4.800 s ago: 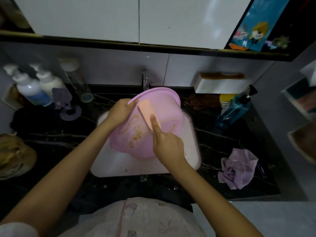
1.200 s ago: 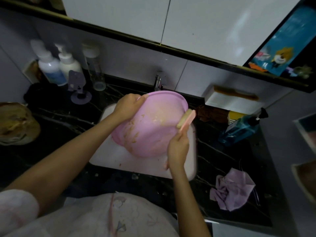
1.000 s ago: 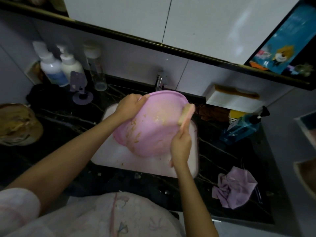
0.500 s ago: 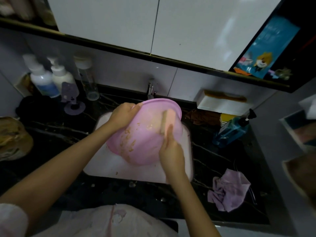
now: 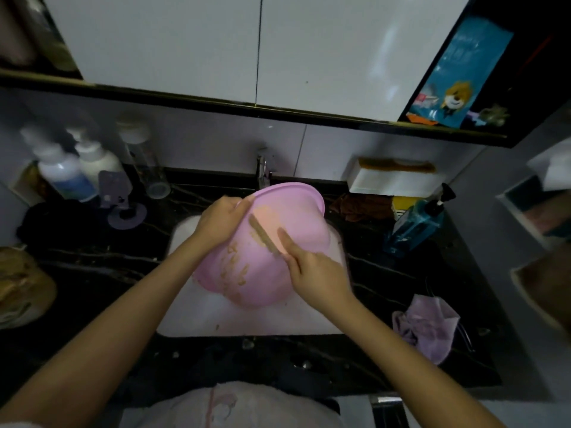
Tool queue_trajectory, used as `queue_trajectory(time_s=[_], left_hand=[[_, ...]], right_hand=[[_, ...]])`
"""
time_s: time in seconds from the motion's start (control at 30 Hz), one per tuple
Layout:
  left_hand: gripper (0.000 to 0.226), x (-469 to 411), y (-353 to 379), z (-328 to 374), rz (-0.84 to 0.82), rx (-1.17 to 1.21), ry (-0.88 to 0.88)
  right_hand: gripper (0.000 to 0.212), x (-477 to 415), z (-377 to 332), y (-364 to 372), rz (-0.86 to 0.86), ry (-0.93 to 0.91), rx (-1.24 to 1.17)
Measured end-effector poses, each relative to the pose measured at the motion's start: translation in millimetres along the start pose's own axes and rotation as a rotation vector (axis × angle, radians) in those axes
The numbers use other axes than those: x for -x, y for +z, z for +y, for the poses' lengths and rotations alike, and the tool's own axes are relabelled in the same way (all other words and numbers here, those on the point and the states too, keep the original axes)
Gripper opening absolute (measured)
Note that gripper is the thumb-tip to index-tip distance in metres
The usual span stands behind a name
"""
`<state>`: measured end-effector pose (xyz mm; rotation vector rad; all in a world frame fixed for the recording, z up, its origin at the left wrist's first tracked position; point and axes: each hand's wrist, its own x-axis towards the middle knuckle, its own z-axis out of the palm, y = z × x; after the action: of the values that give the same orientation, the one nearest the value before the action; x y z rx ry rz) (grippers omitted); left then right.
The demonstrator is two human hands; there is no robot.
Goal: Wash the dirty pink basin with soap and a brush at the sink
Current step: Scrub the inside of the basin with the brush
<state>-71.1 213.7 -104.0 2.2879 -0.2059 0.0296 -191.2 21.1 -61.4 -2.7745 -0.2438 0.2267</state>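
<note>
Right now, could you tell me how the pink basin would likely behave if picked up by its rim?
Probably light: the left hand tilts the basin up by its rim over the sink. Likely stiff: it holds its round shape under the brush. Possibly slippery where brown grime smears its wall.

The tilted pink plastic basin (image 5: 296, 217) hides the white sink's (image 5: 216, 316) back edge. The right hand (image 5: 318, 273) covers the flat peach brush's (image 5: 268, 233) handle end. White pump bottles (image 5: 65, 173) at the countertop's back-left corner are blurred.
</note>
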Motion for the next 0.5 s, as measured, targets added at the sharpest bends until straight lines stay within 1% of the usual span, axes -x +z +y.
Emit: queue_trajectory(time_s=[0.03,0.13,0.17,0.2,0.27,0.3,0.33,0.37,0.4,0.43,0.47,0.5], left_hand=[[0.068,-0.3,-1.1,0.3,0.003,0.001,-0.005],[0.065,0.4,1.2,3.7,-0.015,0.003,-0.01],[0.064,2.3,2.8,3.9,-0.016,0.016,-0.023],[0.064,3.0,3.0,4.3,-0.015,0.025,-0.037],[0.064,3.5,2.5,3.5,-0.018,0.03,-0.05],[0.064,1.6,0.8,3.0,-0.026,0.024,-0.047],[0.064,1.1,-1.1,2.7,-0.027,0.026,-0.054],[0.062,0.4,-3.1,3.5,-0.028,0.029,-0.058],[0.061,0.7,-3.4,5.1,-0.03,0.024,-0.056],[0.06,1.2,-1.7,6.6,-0.026,0.019,-0.046],[0.059,1.7,-0.9,8.0,-0.027,0.007,-0.032],[0.058,3.4,1.9,10.0,-0.019,0.003,-0.025]], right_hand=[[0.051,-10.5,2.7,-3.6,0.027,0.075,0.014],[0.053,-39.9,10.7,-18.5,0.141,0.402,0.021],[0.055,-43.1,6.9,-19.3,0.133,0.44,0.023],[0.057,-41.7,-1.5,-18.9,0.1,0.402,0.027],[0.06,-23.6,-23.9,-15.0,-0.006,0.187,0.066],[0.06,-16.5,-29.0,-14.1,-0.043,0.113,0.083],[0.06,-17.6,-24.3,-18.6,-0.045,0.105,0.119],[0.058,-27.8,-13.7,-26.7,-0.031,0.175,0.152],[0.053,-42.1,1.3,-36.2,-0.031,0.297,0.152],[0.047,-51.3,11.5,-45.9,-0.043,0.422,0.115],[0.043,-56.6,14.3,-47.9,-0.055,0.508,0.068],[0.043,-56.1,10.0,-46.5,-0.08,0.516,0.042]])
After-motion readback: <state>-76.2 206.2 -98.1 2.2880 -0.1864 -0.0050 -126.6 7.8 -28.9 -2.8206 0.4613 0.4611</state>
